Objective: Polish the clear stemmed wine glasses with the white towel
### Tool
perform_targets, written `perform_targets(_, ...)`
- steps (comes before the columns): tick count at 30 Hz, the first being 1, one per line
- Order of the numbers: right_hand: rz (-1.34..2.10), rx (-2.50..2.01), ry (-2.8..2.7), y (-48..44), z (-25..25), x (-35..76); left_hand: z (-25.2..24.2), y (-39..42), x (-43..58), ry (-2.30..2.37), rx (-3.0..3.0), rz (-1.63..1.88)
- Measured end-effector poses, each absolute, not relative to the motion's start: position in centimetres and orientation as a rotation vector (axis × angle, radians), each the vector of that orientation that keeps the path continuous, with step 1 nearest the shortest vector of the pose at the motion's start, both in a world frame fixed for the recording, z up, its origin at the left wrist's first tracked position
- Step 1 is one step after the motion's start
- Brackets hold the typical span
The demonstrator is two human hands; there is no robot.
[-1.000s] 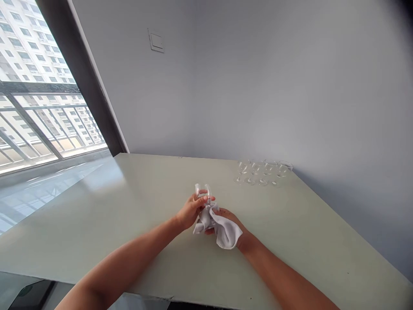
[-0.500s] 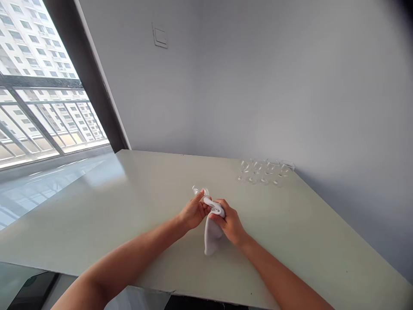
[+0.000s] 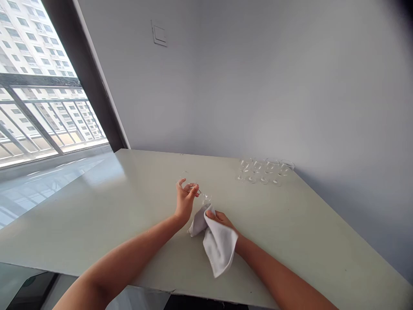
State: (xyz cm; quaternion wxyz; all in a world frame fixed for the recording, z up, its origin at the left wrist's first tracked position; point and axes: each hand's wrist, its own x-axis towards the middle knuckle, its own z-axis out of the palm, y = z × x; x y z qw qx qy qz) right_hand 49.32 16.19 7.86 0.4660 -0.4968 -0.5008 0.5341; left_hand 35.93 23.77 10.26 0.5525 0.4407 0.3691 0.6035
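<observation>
My left hand [image 3: 186, 198] is closed round a clear stemmed glass [image 3: 206, 199], which is tilted well over on its side above the table. One end of the glass points right toward the cloth, and its outline is faint. A white cloth [image 3: 221, 245] hangs from my right hand [image 3: 222, 218], its thumb pressed over the fabric. The cloth's upper edge is close to the glass end; whether they touch I cannot tell. Part of my right hand's fingers is hidden behind the cloth.
Several clear stemmed glasses [image 3: 258, 165] stand upright in a row at the table's far right, near the wall. The pale table [image 3: 145, 176] reaches the wall corner. A window with a railing [image 3: 61, 112] is at left.
The cloth has come away from around the glass and now hangs more spread out below my right hand. My left hand has turned and shifted left, bringing the glass along.
</observation>
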Motion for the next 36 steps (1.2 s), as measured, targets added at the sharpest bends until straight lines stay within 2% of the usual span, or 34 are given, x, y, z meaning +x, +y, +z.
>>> perform_targets(2,1.06,-1.314,-1.467,16.1,8.5,50.0,10.2,24.0,35.7,0.917,1.102,1.476)
perform_targets(6,0.28,-1.561,-1.734,16.5,10.2,51.1,10.4,23.4,35.6,0.975,1.299,1.497)
perform_targets(9,0.029,-1.558,-1.896,17.3,11.1,51.0,10.3,22.4,35.8,1.028,1.51,1.43)
perform_targets(18,0.303,-1.563,-2.114,20.6,10.2,50.0,9.6,21.9,36.3,1.037,1.655,1.275)
perform_targets(23,0.375,-1.841,-1.844,23.7,9.7,52.3,8.4,22.6,36.6,1.025,1.813,1.263)
perform_targets(28,0.312,-2.067,-1.593,27.5,9.3,56.4,6.5,23.4,36.8,1.143,1.813,0.99)
perform_targets(36,0.354,-2.134,-1.427,31.0,8.6,58.4,5.9,24.0,36.6,1.106,1.82,0.918)
